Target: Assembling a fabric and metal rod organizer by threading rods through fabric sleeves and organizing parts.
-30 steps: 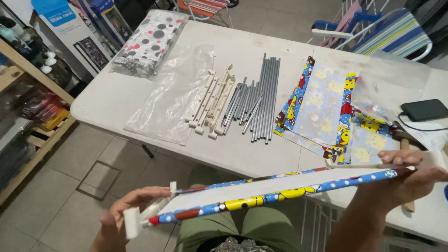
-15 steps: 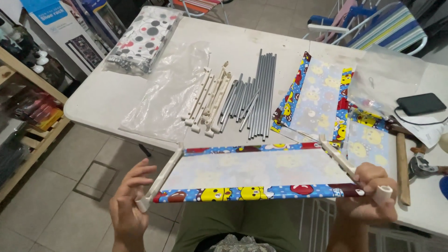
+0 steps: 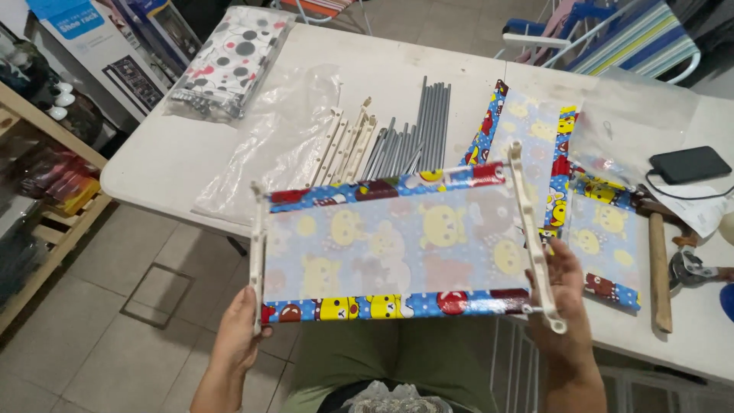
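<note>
Since half a second ago we have tilted the fabric shelf panel up, so its printed face now fronts us, held above the table edge. Our left hand grasps the white plastic side bar at its lower end; our right hand grips the opposite white bar low down. Beyond our fingertips lie grey metal rods and loose white bars; a hammer rests right of our right hand.

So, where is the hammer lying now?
In the head view, the wooden-handled hammer lies on the white table at the far right, between the patterned fabric panel and the pliers.
</note>
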